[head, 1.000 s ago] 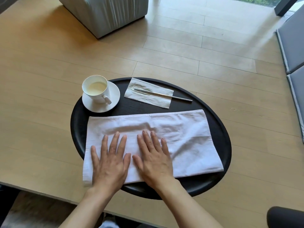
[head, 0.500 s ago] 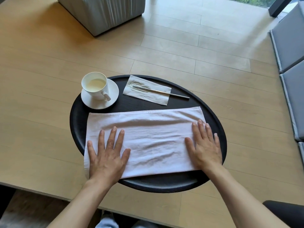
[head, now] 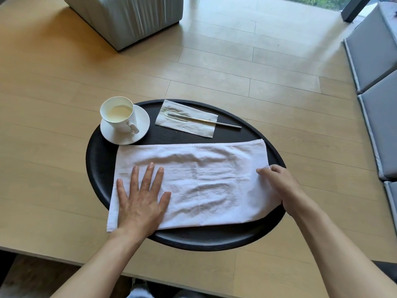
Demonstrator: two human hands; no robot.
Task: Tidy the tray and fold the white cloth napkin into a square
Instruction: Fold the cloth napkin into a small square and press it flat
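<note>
The white cloth napkin [head: 206, 181] lies folded into a long rectangle across the near half of the round black tray [head: 96, 160]. Its left corner hangs over the tray's edge. My left hand [head: 141, 201] presses flat on the napkin's left part, fingers spread. My right hand [head: 277, 186] is at the napkin's right edge, fingers curled around that edge and pinching it. On the tray's far side sit a white cup of pale liquid [head: 119, 114] on a saucer [head: 141, 125] and a metal utensil [head: 217, 121] on a small paper napkin [head: 189, 125].
The tray rests on a light wooden table [head: 214, 72]. A grey upholstered stool [head: 129, 16] stands at the far side. Grey cushions [head: 378, 82] line the right edge. The table's near edge runs just below the tray.
My right hand slid from the napkin's middle to its right edge, then curled from flat to gripping that edge. My left hand stayed flat on the left part.
</note>
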